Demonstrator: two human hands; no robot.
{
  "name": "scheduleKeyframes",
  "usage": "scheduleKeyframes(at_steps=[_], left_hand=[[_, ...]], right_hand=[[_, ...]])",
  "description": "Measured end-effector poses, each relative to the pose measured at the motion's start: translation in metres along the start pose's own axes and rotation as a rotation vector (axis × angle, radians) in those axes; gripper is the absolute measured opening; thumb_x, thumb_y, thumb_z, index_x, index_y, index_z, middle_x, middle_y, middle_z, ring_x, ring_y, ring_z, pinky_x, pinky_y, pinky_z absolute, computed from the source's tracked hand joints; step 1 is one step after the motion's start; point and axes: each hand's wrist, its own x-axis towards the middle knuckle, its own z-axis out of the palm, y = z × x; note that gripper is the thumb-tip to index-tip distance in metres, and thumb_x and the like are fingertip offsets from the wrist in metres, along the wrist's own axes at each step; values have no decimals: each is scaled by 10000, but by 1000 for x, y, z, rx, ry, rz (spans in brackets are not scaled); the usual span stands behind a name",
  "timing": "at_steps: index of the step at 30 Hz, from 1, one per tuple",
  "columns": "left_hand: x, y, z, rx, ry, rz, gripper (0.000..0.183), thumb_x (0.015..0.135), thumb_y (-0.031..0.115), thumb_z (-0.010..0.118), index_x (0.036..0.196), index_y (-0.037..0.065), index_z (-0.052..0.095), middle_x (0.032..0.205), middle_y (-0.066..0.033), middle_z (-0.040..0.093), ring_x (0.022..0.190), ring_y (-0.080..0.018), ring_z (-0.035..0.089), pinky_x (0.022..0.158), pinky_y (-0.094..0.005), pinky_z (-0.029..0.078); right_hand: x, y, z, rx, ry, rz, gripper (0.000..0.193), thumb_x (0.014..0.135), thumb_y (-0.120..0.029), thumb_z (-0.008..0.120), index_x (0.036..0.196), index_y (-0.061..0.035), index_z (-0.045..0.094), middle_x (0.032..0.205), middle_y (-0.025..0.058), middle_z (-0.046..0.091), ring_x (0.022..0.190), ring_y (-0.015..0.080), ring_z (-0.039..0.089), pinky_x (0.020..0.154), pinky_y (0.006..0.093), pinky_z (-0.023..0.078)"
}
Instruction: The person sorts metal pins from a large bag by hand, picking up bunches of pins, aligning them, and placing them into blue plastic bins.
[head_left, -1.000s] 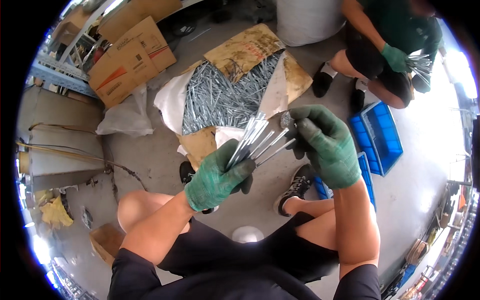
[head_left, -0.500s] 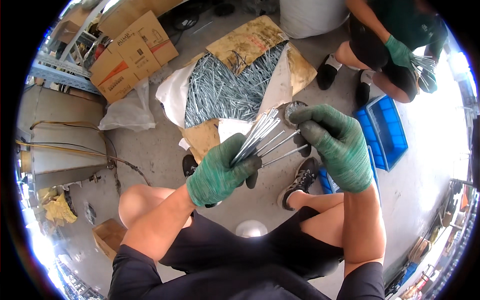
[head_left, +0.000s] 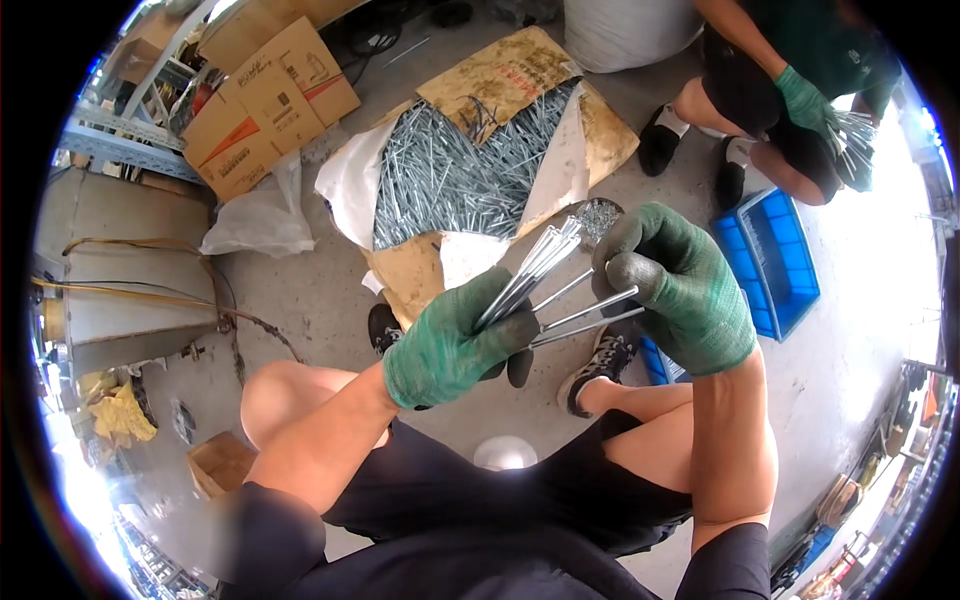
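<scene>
A bundle of thin silvery metal rods point(head_left: 545, 258) is in my left hand point(head_left: 450, 338), which wears a green glove with dark fingertips and is closed round it. Several rods fan out to the right, apart from the bundle. My right hand point(head_left: 690, 295), gloved alike, has its fingers curled with thumb and fingertips close together at the ends of those fanned rods. Whether a rod is pinched between them is hidden. Beyond my hands lies a large heap of the same rods point(head_left: 460, 175) in an opened cardboard package with a white liner point(head_left: 352, 190).
Behind my right hand stands a round container point(head_left: 600, 218) of small metal pieces. A blue crate point(head_left: 790, 262) is at right, with a co-worker's gloved hand point(head_left: 805, 105) holding rods above it. A flattened carton point(head_left: 265, 110), plastic bag point(head_left: 265, 222) and metal cabinet point(head_left: 140, 270) stand left.
My right hand has shifted slightly right and its fingers have curled in more. The fanned rods in my left hand now reach further right, under the right thumb.
</scene>
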Motion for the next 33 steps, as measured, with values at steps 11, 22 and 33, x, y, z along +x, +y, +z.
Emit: scheduleKeyframes(at_steps=[11,22,33], left_hand=[[1,-9,-2,50,-20,48,147,969,184,638,988,47,587,712,-58,662,589,-77,541,512,-236,407],[2,3,0,-27,-12,-15,198,959,226,659,941,31,631,728,-100,692,509,-68,504,437,-233,372],[1,-10,-5,-99,-24,-16,393,1014,424,573,970,42,651,719,-69,671,489,-53,462,432,-215,341]], right_hand=[[-1,1,6,-11,10,140,250,916,-207,679,1045,6,651,837,39,602,682,110,570,604,248,475],[-3,11,16,-5,122,10,355,961,-349,576,1059,-16,647,852,37,603,724,112,577,642,255,479],[-13,3,34,-447,67,-29,90,902,-63,545,969,-26,592,819,-6,559,753,75,516,686,261,452]])
